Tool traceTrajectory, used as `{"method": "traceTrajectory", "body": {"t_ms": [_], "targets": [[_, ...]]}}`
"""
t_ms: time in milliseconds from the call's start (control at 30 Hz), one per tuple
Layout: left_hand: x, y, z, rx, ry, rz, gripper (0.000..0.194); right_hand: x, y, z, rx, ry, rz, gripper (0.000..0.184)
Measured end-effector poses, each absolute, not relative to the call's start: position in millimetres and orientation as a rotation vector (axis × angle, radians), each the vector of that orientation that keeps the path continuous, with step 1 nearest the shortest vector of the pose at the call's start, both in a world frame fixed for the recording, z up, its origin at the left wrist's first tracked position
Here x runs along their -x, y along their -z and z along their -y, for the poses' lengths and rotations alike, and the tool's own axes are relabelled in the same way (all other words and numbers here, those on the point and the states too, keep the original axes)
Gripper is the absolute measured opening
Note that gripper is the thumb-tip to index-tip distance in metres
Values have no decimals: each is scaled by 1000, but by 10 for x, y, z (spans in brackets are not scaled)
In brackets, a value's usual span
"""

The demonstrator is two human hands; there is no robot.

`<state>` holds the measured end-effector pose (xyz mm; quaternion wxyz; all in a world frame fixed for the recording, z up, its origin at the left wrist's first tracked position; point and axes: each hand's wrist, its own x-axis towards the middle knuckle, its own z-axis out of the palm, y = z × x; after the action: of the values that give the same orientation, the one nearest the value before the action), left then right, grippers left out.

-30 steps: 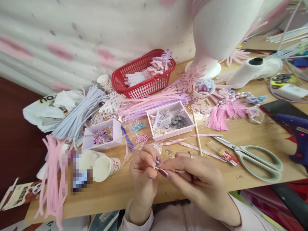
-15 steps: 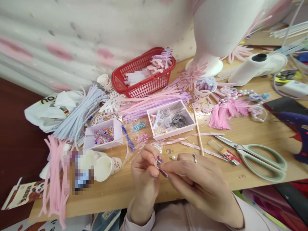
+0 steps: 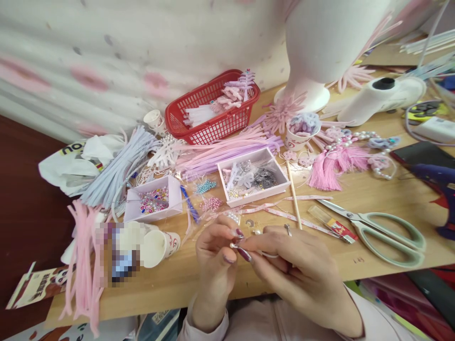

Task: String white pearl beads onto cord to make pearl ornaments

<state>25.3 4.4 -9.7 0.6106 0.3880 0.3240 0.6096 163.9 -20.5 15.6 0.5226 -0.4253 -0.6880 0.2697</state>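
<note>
A small bead (image 3: 232, 246) is pinched between both hands' fingertips (image 3: 243, 254), near the white box (image 3: 254, 177) holding beads.

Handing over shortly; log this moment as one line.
left hand: fingertips at small bead | right hand: pinching thin white strand | scissors: on table, unheld

small bead (image 3: 232, 246) | pearly white | at fingers (image 3: 250, 243) | thin strand (image 3: 269, 256) | pale, partly hidden
</note>
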Motion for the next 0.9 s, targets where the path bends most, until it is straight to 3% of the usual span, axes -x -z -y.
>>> {"method": "traceTrajectory", "body": {"t_ms": [900], "targets": [[-221,102,-26,-891,-1334,-762,13,-1598,-144,220,1054,-844,1478,11]]}}
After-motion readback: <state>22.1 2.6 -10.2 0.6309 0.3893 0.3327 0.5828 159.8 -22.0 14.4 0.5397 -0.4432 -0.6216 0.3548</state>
